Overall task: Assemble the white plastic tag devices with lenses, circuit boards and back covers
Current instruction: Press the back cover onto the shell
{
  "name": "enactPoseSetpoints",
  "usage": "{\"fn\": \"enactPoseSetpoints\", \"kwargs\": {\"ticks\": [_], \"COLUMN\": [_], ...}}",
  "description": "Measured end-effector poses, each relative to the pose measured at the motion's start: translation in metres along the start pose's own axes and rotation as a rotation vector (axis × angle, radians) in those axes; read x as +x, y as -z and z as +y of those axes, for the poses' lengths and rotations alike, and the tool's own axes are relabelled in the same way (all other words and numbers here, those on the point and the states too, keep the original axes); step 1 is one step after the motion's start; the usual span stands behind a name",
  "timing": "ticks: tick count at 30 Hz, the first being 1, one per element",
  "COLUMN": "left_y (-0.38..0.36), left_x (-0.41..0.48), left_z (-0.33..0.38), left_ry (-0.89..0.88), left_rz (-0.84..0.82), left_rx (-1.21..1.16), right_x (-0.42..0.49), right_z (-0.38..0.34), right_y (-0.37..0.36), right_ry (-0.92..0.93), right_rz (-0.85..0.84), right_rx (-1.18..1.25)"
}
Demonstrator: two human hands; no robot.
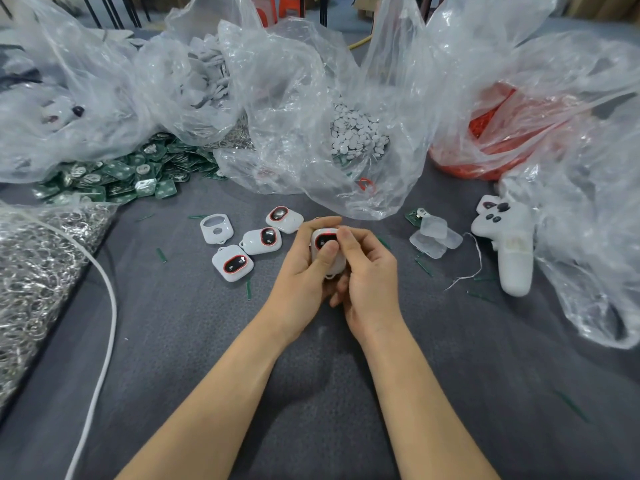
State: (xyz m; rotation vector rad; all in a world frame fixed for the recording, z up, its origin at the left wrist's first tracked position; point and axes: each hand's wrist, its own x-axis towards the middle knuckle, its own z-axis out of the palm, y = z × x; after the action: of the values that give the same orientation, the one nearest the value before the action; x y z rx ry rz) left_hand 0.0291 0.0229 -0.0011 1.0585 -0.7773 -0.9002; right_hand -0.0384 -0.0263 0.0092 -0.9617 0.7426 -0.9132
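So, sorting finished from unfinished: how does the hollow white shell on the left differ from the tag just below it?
The hollow shell has an open, empty window; the tag below it has a dark lens with a red ring there. The shell shows a small round hole under its window; the tag shows none. Both are white, rounded, and lie on the grey cloth.

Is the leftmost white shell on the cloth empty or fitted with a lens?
Empty: the white shell has a bare window hole, grey cloth showing through.
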Motion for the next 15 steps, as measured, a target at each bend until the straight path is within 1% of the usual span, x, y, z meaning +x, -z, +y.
{"fn": "enactPoseSetpoints", "kwargs": {"ticks": [3, 5, 10, 12, 15], "left_y": [-0.002, -0.002, -0.004, -0.005, -0.006], "left_x": [-0.001, -0.002, -0.001, -0.001, -0.001], "left_z": [0.001, 0.002, 0.009, 0.011, 0.012], "left_ry": [-0.001, 0.004, 0.177, 0.196, 0.196], "left_rz": [0.05, 0.05, -0.03, -0.054, -0.053], "left_rx": [0.127, 0.144, -0.088, -0.136, -0.139], "right_x": [0.001, 0.001, 0.002, 0.002, 0.002], "right_z": [0.001, 0.001, 0.001, 0.002, 0.002], "right_y": [0.0, -0.001, 0.0, 0.001, 0.002], "right_ry": [0.025, 0.025, 0.04, 0.04, 0.033], "right_rz": [0.033, 0.033, 0.013, 0.012, 0.014], "right_rx": [-0.036, -0.019, 0.04, 0.047, 0.045]}}
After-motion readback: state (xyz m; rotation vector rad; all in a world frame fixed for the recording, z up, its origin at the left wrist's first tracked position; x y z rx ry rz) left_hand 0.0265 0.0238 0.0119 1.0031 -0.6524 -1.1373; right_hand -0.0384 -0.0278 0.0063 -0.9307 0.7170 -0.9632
